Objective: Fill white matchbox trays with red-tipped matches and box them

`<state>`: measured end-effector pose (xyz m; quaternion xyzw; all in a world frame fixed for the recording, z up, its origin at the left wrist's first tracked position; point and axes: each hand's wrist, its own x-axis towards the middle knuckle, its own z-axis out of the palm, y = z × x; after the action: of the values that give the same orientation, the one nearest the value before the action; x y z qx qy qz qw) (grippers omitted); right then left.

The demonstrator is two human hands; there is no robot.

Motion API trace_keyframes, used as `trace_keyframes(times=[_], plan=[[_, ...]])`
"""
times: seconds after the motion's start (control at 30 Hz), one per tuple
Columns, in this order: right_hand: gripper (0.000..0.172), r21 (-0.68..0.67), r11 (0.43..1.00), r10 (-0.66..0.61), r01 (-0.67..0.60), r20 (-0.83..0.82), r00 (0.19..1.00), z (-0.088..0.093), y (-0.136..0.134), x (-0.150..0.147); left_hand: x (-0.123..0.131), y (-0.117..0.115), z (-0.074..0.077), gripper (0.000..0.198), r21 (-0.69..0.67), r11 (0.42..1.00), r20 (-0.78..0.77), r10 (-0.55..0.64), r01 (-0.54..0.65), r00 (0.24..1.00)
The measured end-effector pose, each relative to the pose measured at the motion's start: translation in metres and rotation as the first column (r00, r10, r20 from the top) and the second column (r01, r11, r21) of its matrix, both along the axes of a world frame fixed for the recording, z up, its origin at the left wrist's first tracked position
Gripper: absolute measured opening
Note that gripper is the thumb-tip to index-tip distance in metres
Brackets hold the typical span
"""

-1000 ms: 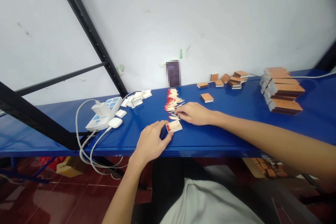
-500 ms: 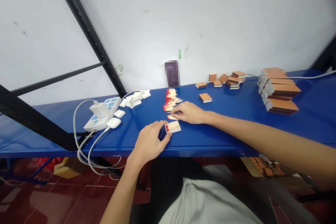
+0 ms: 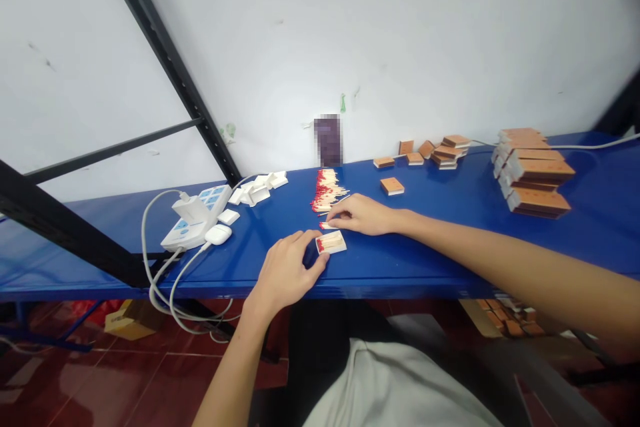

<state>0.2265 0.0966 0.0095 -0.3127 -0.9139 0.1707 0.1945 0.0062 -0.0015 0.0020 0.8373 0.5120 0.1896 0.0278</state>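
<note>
A white matchbox tray (image 3: 341,245) with red-headed matches inside lies on the blue shelf. My left hand (image 3: 287,267) grips its left end between thumb and fingers. Just beyond the tray, my right hand (image 3: 363,215) has its fingertips closed on a few matches (image 3: 326,225) lying on the shelf; how many is partly hidden by the fingers. Past that hand, a heap of loose matches (image 3: 329,188) stretches back toward the wall, most red heads to the left.
Empty white trays (image 3: 256,192) lie back left, near a power strip (image 3: 187,232) with cables and a white charging case (image 3: 219,234). Brown matchboxes (image 3: 445,155) sit back right, with a taller stack (image 3: 540,180) farther right. A black rack post (image 3: 170,60) rises at left.
Almost nothing differs; the whole view has shifted very slightly. Both hands keep the same places, the left at the tray and the right at the few matches.
</note>
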Motion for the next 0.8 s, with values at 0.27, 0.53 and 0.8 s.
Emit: trace_keyframes(times=[0.27, 0.53, 0.8], plan=[[0.033, 0.016, 1.000, 0.001, -0.001, -0.010, 1.000, -0.0013, 0.0007, 0.0029, 0.0003, -0.0004, 0.0002, 0.031, -0.006, 1.000, 0.011, 0.005, -0.005, 1.000], [0.039, 0.151, 0.980, -0.152, 0.131, 0.133, 0.979, -0.0058, 0.0012, 0.0012, 0.0013, -0.0006, 0.0002, 0.031, -0.009, 1.000, 0.009, 0.008, -0.008, 1.000], [0.042, 0.162, 0.978, -0.161, 0.133, 0.173, 0.972, -0.0080, 0.0030, 0.0003, 0.0000, -0.0005, -0.0004, 0.031, -0.007, 1.000, 0.005, 0.004, -0.004, 1.000]])
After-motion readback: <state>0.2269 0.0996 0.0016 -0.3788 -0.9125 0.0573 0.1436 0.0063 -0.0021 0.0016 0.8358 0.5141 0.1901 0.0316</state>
